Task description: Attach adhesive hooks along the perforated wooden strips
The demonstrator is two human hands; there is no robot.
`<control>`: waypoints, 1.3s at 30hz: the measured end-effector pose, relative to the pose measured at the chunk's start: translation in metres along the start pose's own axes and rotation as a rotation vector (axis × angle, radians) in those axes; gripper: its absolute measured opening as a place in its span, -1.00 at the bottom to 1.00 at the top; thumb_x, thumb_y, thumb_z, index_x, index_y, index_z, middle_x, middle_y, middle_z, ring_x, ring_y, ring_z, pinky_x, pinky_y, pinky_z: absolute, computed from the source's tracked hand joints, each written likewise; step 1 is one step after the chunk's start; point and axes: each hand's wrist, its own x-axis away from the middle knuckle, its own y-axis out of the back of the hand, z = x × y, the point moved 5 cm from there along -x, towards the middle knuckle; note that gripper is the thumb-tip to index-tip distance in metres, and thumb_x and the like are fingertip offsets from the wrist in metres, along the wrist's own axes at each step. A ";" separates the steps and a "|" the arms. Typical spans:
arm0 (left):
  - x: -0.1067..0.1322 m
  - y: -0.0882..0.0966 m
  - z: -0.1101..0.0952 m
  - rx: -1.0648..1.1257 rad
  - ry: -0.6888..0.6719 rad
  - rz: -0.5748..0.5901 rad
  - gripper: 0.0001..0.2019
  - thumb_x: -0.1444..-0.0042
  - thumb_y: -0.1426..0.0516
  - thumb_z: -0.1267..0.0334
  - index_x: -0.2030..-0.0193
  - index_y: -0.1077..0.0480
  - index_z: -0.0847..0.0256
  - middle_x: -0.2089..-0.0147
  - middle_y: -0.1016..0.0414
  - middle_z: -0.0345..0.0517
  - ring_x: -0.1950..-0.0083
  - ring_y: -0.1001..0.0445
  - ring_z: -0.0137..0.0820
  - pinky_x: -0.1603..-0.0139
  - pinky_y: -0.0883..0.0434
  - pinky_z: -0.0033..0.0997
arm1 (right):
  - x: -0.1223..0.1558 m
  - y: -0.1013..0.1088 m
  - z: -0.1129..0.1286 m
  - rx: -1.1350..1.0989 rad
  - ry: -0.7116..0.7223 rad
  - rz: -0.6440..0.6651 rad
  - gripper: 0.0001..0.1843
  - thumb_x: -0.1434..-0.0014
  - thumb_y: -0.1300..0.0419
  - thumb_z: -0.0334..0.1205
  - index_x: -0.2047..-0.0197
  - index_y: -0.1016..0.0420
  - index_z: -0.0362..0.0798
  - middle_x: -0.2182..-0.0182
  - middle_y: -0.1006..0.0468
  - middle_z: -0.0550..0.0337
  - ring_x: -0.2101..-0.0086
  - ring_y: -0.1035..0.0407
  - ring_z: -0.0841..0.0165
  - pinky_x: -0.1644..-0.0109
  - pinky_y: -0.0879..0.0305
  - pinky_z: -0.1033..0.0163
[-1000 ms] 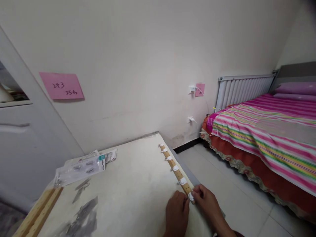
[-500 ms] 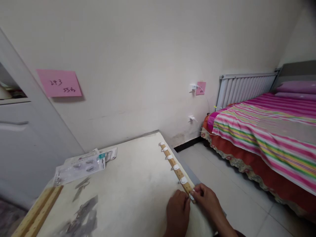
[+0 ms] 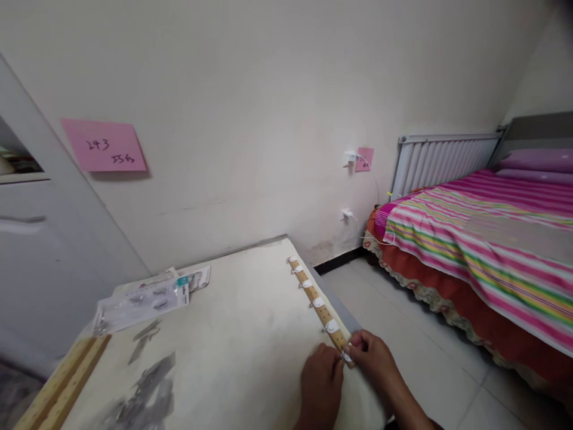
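- Nearest me, the left hand (image 3: pixel 321 382) is down at the table (image 3: pixel 233 334), fingers curled, its fingertips at the near end of a wooden strip (image 3: pixel 339 340); whether they grip anything I cannot tell
- Just beside it, the right hand (image 3: pixel 373 358) has thumb and forefinger pinched on the nearest white tag (image 3: pixel 347 356), at that same end
- The strip lies near the table's right edge, dotted with small holes, five other white tags (image 3: pixel 332 326) spaced along it, bits of metal showing at their left
- From where I stand, the step in hand looks like settling that near tag against the wood; the next move, I'd judge, calls for small, steady fingertip work without letting the strip slide
- Over to the left lie two more wooden strips (image 3: pixel 77 382) and some grey pieces (image 3: pixel 154 382), too blurred to make out
- Farther back, flat clear packets (image 3: pixel 143 303) lie near the wall (image 3: pixel 250 119)
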 end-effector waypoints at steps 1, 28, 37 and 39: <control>0.000 0.000 0.000 -0.001 0.001 0.003 -0.83 -0.13 0.03 0.31 0.38 -0.36 0.14 0.31 -0.46 -0.15 0.26 -0.40 -0.36 0.28 -0.26 -0.43 | 0.000 0.000 0.001 -0.010 0.006 0.001 -0.82 0.14 -0.21 -0.09 0.51 -0.42 -0.03 0.62 -0.48 0.33 0.54 -0.32 0.41 0.48 -0.12 0.37; 0.003 0.002 0.003 0.133 0.063 0.029 -0.84 -0.01 -0.01 0.38 0.30 -0.37 0.13 0.26 -0.42 -0.19 0.20 -0.37 -0.39 0.18 -0.26 -0.41 | 0.009 0.007 0.008 -0.079 0.064 -0.013 -0.64 -0.06 -0.03 0.07 0.47 -0.41 -0.05 0.56 -0.50 0.25 0.49 -0.35 0.34 0.41 -0.22 0.31; 0.005 0.000 0.013 0.235 0.141 0.016 -0.68 0.08 -0.02 0.41 0.12 -0.30 0.11 0.28 -0.36 -0.22 0.21 -0.36 -0.40 0.19 -0.29 -0.42 | 0.025 0.037 0.023 -0.225 0.079 -0.279 -0.60 -0.05 -0.08 0.10 0.23 -0.40 -0.05 0.37 -0.53 0.16 0.36 -0.39 0.29 0.30 -0.30 0.29; 0.008 0.000 0.017 0.279 0.141 -0.003 -0.64 0.08 -0.01 0.43 0.09 -0.27 0.13 0.27 -0.34 -0.22 0.25 -0.35 -0.42 0.18 -0.31 -0.42 | 0.034 0.036 0.037 -0.253 0.111 -0.257 -0.61 -0.07 -0.07 0.10 0.21 -0.38 -0.04 0.41 -0.50 0.19 0.38 -0.37 0.31 0.32 -0.29 0.31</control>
